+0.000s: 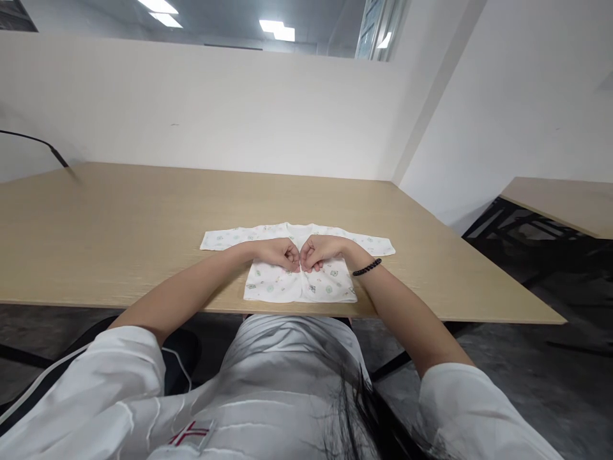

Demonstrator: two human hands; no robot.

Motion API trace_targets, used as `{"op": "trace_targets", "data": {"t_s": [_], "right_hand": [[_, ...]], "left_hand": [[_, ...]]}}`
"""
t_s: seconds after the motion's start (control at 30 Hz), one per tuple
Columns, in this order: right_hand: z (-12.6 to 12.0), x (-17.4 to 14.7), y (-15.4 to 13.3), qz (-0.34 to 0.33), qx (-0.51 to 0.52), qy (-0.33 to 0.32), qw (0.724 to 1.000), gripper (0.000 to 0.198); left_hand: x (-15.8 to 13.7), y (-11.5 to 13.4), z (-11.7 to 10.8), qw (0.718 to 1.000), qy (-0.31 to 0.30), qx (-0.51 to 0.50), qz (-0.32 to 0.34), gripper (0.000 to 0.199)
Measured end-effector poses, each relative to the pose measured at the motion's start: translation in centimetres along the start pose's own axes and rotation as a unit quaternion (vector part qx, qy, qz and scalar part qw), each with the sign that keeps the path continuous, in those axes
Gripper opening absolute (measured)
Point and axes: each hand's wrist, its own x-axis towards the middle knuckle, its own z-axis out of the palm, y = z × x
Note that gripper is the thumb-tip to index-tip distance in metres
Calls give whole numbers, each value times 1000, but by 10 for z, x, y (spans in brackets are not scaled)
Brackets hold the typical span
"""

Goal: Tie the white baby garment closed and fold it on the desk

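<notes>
A small white baby shirt (pixel 272 284) with a sparse green and grey print lies spread flat near the table's front edge, sleeves stretched out to both sides. My left hand (pixel 280 253) is closed, its fingertips pinching the shirt's front just left of the centre line. Right beside it, my right hand (pixel 324 250) pinches the other side of that centre line, knuckles almost touching the left. A dark beaded bracelet (pixel 367 267) circles my right wrist. What exactly lies between the fingertips, such as a fastener, is hidden by the curled fingers.
The light wooden table (pixel 143 211) runs back to a white wall (pixel 215 108) with a window above. A thin black cable or rod (pixel 58 156) reaches in at the far left. Another table (pixel 565 201) stands off to the right.
</notes>
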Motion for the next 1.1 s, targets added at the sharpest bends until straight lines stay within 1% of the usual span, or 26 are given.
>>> {"op": "trace_targets", "data": {"t_s": [0.2, 0.37, 0.47, 0.57, 0.63, 0.7, 0.77, 0.8, 0.87, 0.93, 0.97, 1.03, 1.1], "right_hand": [[4, 2, 3, 2, 13, 17, 1000, 17], [-3, 5, 8, 15, 31, -12, 999, 21], [-5, 6, 8, 32, 9, -11, 999, 27], [-8, 2, 5, 51, -33, 14, 998, 36], [-10, -3, 2, 50, -52, 13, 997, 41], [-11, -9, 0, 47, -65, -26, 996, 45], [-10, -15, -4, 41, -81, -94, 991, 47], [-7, -17, -5, 39, -91, -130, 987, 47], [1, -17, -9, 41, -118, -177, 976, 48], [12, -15, -13, 45, -145, -185, 971, 47], [17, -14, -15, 44, -155, -181, 970, 45], [22, -12, -17, 36, -162, -178, 970, 38], [17, -13, -17, 18, -151, -174, 973, 30]], "left_hand": [[0, -1, -2, 1000, -11, -14, 1, 29], [2, -3, -4, 999, -34, 3, 1, 26], [2, -3, -5, 999, -30, 17, -5, 25], [2, -2, -4, 1000, 3, 18, -11, 27], [2, -2, -3, 999, 45, 16, 2, 31], [2, -2, -2, 993, 113, 19, 27, 33], [2, -2, -2, 982, 177, 43, 54, 30], [1, -2, -2, 978, 188, 67, 65, 28], [0, -2, -2, 974, 173, 124, 77, 23], [-1, -2, -1, 972, 147, 168, 70, 21], [-1, -2, -1, 970, 143, 184, 64, 22], [-1, -4, -2, 964, 158, 208, 47, 23], [2, -9, -6, 953, 194, 231, 20, 26]]}}
